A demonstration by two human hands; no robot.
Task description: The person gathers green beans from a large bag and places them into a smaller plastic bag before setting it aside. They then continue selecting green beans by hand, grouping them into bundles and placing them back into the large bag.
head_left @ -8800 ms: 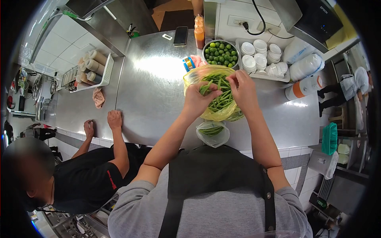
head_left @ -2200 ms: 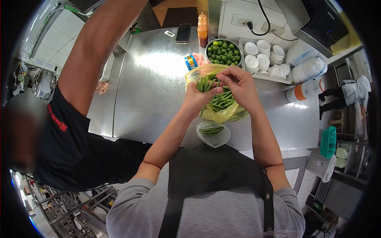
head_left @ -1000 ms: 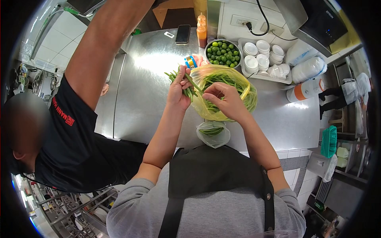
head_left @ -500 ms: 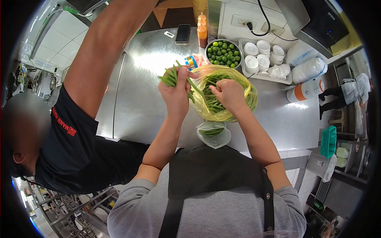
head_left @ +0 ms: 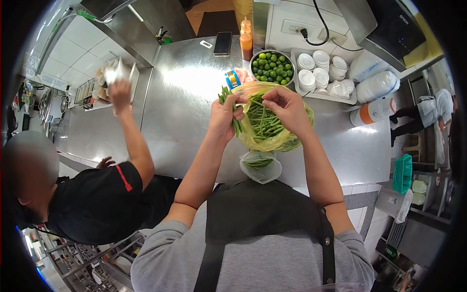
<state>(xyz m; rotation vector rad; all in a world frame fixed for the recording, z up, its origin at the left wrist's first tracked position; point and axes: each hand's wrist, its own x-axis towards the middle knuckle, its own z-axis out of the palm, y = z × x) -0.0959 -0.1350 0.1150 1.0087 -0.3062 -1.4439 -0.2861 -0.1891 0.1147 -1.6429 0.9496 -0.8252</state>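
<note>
Left hand point(head_left: 225, 117): you're gripping beans point(head_left: 224, 94), likely preventing scatter. Right hand point(head_left: 288, 108): you're pinching over the yellow bag point(head_left: 265, 144), hold unclear.

Left hand point(head_left: 224, 117) clutching green beans point(head_left: 237, 125); yellow bag point(head_left: 266, 144) right of its fingers, below fingertips of right hand point(head_left: 290, 109); limes point(head_left: 272, 66) beyond.

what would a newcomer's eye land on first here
Most likely the yellow bag of green beans in the middle, with the left hand gripping a bunch at its left side and the right hand above its right part. Just beyond the bag, bright green limes fill a round bowl, with stacked white dishes to its right.
</note>
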